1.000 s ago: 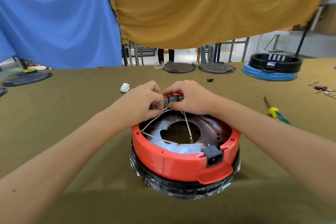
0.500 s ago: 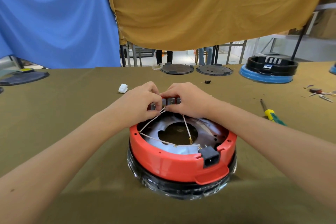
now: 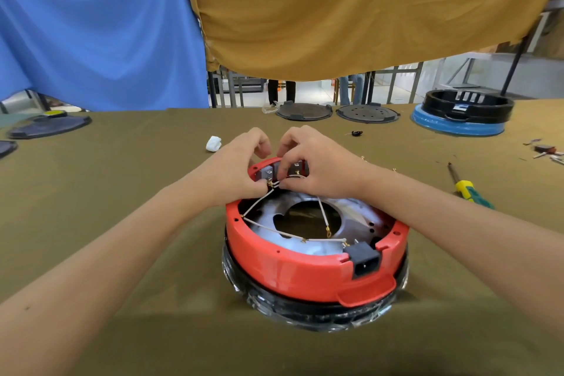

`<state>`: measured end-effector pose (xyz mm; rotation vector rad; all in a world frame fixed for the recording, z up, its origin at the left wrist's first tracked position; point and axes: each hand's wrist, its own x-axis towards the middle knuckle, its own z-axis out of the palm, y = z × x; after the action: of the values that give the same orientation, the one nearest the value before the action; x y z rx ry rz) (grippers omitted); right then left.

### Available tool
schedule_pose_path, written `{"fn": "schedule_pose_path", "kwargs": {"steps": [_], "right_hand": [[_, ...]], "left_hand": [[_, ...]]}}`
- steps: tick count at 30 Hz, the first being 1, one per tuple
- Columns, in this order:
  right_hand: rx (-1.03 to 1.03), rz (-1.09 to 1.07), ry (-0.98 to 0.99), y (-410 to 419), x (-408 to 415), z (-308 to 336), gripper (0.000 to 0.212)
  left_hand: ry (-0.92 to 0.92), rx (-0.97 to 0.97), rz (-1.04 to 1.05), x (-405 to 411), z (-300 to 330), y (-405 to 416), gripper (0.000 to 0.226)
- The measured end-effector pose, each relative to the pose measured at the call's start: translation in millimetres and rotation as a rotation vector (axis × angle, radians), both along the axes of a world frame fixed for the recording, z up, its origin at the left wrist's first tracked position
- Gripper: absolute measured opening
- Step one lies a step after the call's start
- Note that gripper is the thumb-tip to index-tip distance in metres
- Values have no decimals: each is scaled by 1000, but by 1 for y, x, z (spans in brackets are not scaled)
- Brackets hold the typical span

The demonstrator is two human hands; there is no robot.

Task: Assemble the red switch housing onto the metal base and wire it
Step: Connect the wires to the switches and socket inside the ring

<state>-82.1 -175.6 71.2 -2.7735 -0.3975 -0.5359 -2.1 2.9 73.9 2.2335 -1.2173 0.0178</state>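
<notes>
A round red housing (image 3: 305, 268) sits on a black, plastic-wrapped base (image 3: 311, 311) on the olive cloth. Inside lies a shiny metal plate (image 3: 351, 210) with a central hole, crossed by thin white wires (image 3: 274, 230) with brass terminals. A black power socket (image 3: 364, 261) sits in the near rim. Grey switch blocks (image 3: 268, 172) are at the far rim. My left hand (image 3: 235, 168) pinches a white wire's brass terminal beside the switch blocks. My right hand (image 3: 317, 162) pinches the same wire ends from the right, its fingers over the switches.
A screwdriver with a yellow-green handle (image 3: 467, 188) lies to the right, small parts (image 3: 546, 151) beyond it. A white piece (image 3: 213, 143) lies behind my left hand. Black discs (image 3: 305, 111) and a blue-black housing (image 3: 460, 114) stand at the back. Dark plates (image 3: 45, 127) lie far left.
Both hands stayed at the far rim. Fingers have shifted slightly, and the wire ends with a brass terminal now show between the two hands.
</notes>
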Motion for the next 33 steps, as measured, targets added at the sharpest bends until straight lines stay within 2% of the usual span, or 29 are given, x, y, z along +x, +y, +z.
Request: {"fn": "schedule_pose_path", "kwargs": {"steps": [4, 9, 16, 25, 33], "right_hand": [[-41, 27, -1, 2, 1, -1, 13], [-45, 28, 22, 4, 4, -2, 14], [-12, -9, 66, 6, 2, -1, 18], [14, -24, 20, 9, 3, -3, 12], [50, -34, 67, 9, 3, -2, 11]], "left_hand": [[72, 71, 20, 4, -1, -1, 39], [122, 31, 43, 8, -5, -1, 30], [130, 16, 32, 9, -7, -3, 31], [151, 9, 31, 10, -7, -2, 32], [149, -14, 17, 12, -9, -3, 29]]}}
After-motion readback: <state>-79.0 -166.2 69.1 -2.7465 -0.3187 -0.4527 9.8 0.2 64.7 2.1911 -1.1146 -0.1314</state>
